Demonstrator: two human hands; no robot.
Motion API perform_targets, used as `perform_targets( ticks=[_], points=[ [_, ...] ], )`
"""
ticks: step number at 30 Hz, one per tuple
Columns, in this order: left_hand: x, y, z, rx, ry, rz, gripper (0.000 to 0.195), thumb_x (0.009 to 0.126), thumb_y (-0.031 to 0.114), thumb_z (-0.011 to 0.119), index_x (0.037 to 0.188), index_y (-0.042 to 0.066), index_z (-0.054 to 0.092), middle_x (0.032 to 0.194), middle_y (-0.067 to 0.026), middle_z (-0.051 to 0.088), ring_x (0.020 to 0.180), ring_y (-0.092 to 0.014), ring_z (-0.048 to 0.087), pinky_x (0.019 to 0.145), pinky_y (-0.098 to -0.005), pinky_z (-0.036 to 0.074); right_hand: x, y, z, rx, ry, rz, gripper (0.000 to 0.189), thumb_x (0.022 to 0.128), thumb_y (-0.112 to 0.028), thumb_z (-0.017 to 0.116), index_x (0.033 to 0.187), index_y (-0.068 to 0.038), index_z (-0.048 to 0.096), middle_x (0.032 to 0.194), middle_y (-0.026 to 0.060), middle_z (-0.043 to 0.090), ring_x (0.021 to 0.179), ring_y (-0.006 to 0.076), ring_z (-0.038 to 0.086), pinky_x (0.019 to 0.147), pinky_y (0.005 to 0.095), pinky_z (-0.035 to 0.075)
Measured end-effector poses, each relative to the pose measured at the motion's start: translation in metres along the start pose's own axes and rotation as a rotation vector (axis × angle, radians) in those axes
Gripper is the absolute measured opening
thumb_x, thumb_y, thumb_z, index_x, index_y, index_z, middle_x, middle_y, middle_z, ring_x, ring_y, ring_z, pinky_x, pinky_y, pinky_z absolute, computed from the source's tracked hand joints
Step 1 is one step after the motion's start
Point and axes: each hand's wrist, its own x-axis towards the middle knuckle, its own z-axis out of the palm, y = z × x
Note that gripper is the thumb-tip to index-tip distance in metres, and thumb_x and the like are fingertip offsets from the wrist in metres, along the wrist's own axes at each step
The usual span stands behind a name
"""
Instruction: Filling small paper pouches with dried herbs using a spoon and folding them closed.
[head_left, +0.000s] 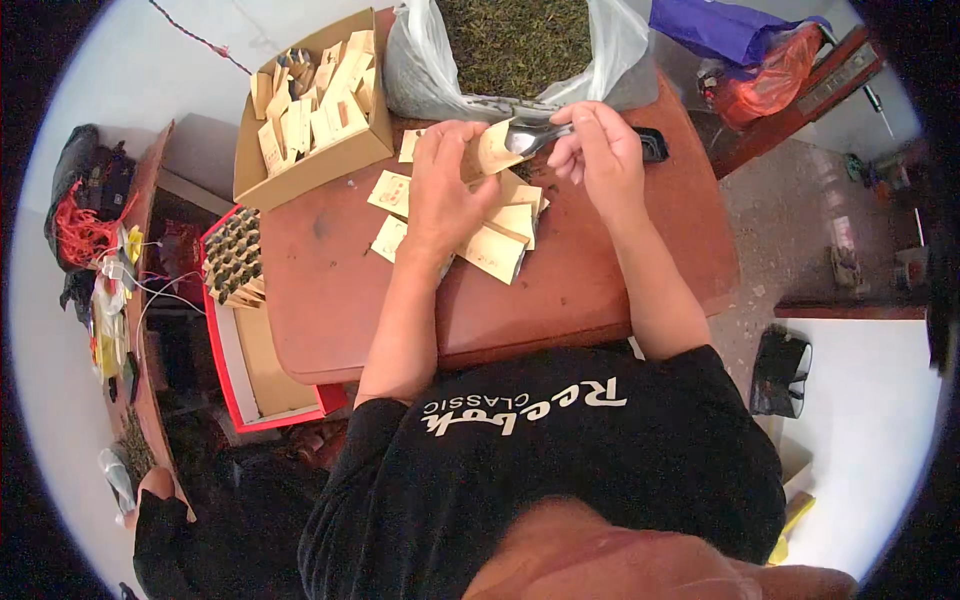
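My left hand (450, 176) grips a small tan paper packet (493, 150), its open end turned to the right. A metal spoon (525, 141) with a dark handle has its bowl at that open end, and my right hand (596, 146) is closed on the handle. Whether the bowl holds anything I cannot tell. Several more tan packets (491, 255) lie overlapping on the red-brown table (570, 285), under and around my left hand. Just beyond both hands stands a clear plastic bag (424, 71) of dried greenish-brown leaves (525, 45).
A cardboard box (315, 176) full of tan packets stands at the table's back left corner. Below the left edge is a red-sided box (225, 360) with rows of packets. A black tray (651, 145) lies right of my right hand. Purple and red bags (765, 90) sit at the upper right.
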Motion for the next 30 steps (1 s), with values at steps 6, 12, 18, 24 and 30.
perform_targets(
  ticks=[6,12,18,24,30],
  points=[
    [-0.002,0.005,-0.001,-0.209,-0.009,-0.175,0.045,0.070,0.001,0.070,0.113,0.006,0.060,0.112,-0.0109,0.057,0.107,-0.028,0.056,0.092,-0.0353,0.047,0.000,-0.002,-0.003,0.039,-0.053,-0.004,0.028,0.105,-0.025,0.044,0.105,-0.003,0.062,0.067,0.0002,0.062,0.056,0.0028,0.051,0.051,0.0172,0.039],
    [-0.001,-0.002,-0.001,-0.290,0.000,-0.152,0.043,0.069,0.000,0.070,0.111,0.005,0.060,0.111,-0.0099,0.057,0.104,-0.025,0.057,0.089,-0.0330,0.048,-0.003,0.000,-0.006,-0.053,-0.149,-0.214,0.029,0.106,-0.024,0.044,0.111,-0.001,0.061,0.075,0.0011,0.064,0.065,0.0038,0.054,0.059,0.0176,0.042],
    [0.000,-0.003,0.001,-0.377,0.026,-0.168,0.042,0.071,0.001,0.070,0.112,0.005,0.060,0.109,-0.0072,0.057,0.102,-0.020,0.057,0.082,-0.0295,0.050,0.000,-0.002,-0.004,-0.068,-0.227,-0.236,0.029,0.106,-0.024,0.044,0.113,-0.001,0.061,0.077,0.0019,0.065,0.066,0.0045,0.055,0.060,0.0181,0.043],
    [0.001,-0.013,-0.002,-0.395,0.043,-0.214,0.042,0.071,0.003,0.073,0.111,0.004,0.060,0.107,-0.0069,0.056,0.099,-0.019,0.058,0.081,-0.0287,0.050,0.018,-0.009,-0.003,0.048,0.110,-0.109,0.031,0.105,-0.026,0.045,0.113,-0.001,0.062,0.072,0.0031,0.065,0.060,0.0061,0.055,0.054,0.0196,0.042],
    [0.002,-0.020,-0.007,-0.194,0.033,-0.088,0.045,0.074,0.001,0.073,0.116,0.002,0.057,0.111,-0.0055,0.055,0.107,-0.016,0.056,0.084,-0.0293,0.054,0.094,-0.012,0.007,-0.157,0.076,-0.264,0.029,0.103,-0.023,0.046,0.113,-0.003,0.065,0.076,0.0044,0.067,0.064,0.0079,0.058,0.058,0.0214,0.047]
  ],
)
